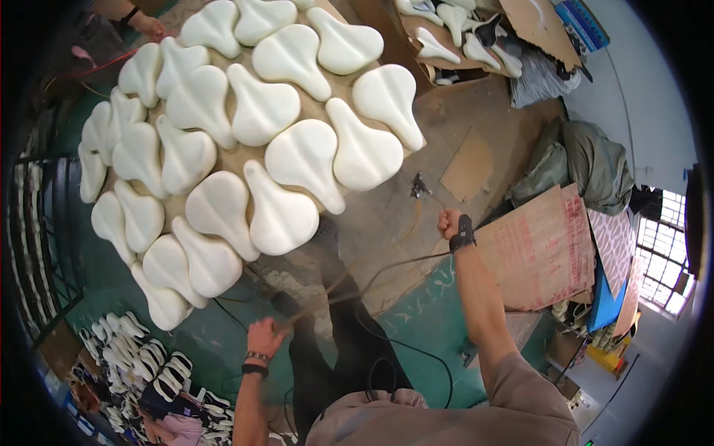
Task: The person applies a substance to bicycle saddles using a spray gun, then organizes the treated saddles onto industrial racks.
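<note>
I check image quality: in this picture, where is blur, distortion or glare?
Head view: the left hand and the thin hose near it are motion-blurred; the white seat pads are sharp; straight edges bend toward the dark rim; the window at right is overexposed.

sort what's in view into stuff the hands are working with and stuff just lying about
In hand:
right hand, fisted on a thin hose
spray tool on that hose
left hand by the black cable
white saddle-shaped pads on the board

Lying about:
cardboard sheets
grey sacks
box of pads

White foam seat shapes (253, 126) fill the upper left; bare dusty floor (461, 126) at centre right lies open.
</note>
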`<action>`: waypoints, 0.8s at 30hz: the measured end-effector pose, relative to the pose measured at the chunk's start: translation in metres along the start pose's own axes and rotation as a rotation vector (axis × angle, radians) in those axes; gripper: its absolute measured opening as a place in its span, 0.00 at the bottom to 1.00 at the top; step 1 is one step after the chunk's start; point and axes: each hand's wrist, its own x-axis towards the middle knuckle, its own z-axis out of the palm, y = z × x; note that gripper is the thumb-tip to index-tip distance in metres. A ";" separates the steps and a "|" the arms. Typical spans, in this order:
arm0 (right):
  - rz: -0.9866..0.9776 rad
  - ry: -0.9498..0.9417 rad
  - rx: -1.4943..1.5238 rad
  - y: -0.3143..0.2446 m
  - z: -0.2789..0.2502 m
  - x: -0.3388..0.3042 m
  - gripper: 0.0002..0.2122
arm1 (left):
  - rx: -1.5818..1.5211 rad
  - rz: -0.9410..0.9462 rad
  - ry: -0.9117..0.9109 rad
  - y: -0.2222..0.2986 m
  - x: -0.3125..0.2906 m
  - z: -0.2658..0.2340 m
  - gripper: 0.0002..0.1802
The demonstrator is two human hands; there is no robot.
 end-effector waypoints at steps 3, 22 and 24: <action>-0.105 0.086 0.147 0.001 0.003 0.040 0.08 | 0.046 0.146 0.197 0.039 0.058 -0.002 0.30; -0.796 0.047 -0.879 -0.173 0.124 0.141 0.19 | -2.548 -0.531 0.840 -0.005 0.220 0.057 0.16; -0.729 -0.090 -0.852 -0.137 0.158 0.125 0.19 | -2.519 -0.545 0.878 -0.034 0.191 0.056 0.17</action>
